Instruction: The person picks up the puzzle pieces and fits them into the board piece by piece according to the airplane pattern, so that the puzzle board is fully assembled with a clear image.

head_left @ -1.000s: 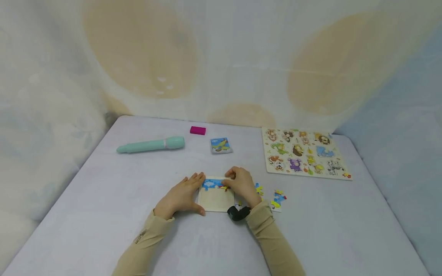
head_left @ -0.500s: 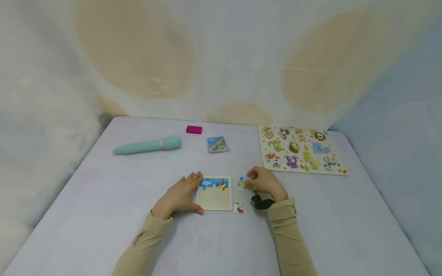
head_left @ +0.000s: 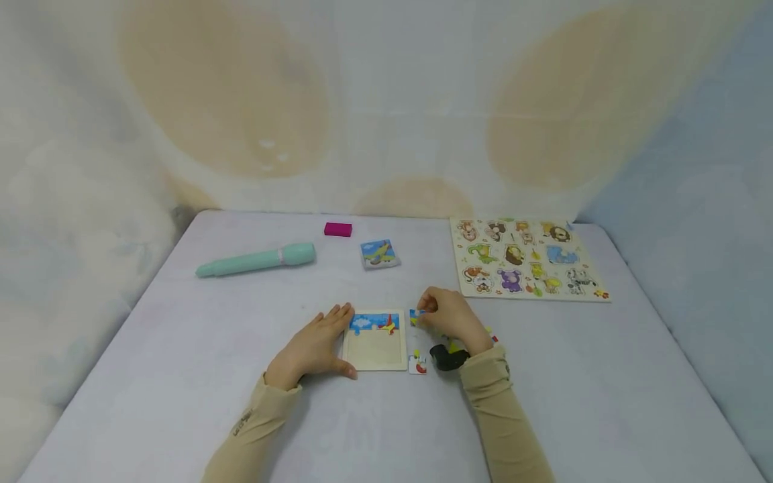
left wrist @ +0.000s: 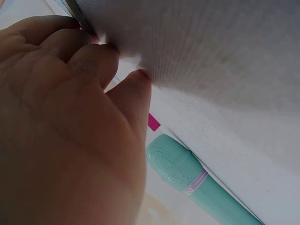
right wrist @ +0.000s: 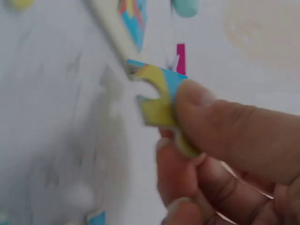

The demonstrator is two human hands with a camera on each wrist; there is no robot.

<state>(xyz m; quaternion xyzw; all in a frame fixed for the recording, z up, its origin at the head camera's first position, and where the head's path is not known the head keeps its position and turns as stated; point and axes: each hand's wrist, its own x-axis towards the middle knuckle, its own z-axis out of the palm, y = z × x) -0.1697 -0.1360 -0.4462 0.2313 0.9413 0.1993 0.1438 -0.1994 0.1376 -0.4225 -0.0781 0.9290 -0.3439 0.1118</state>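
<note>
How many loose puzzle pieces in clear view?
2: the held piece in the right hand, the lower piece beside the frame; other pieces lie partly hidden near that hand.

I pinch a blue-yellow piece (right wrist: 157, 86), notched on one side, just right of the pale frame (head_left: 374, 353). The frame lies flat, its top filled mostly in blue; a white-red piece (head_left: 417, 364) lies beside it.

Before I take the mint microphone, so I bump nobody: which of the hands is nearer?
Left. The left hand lies on the person's side of the microphone; the right hand is farther right, past the puzzle frame.
</note>
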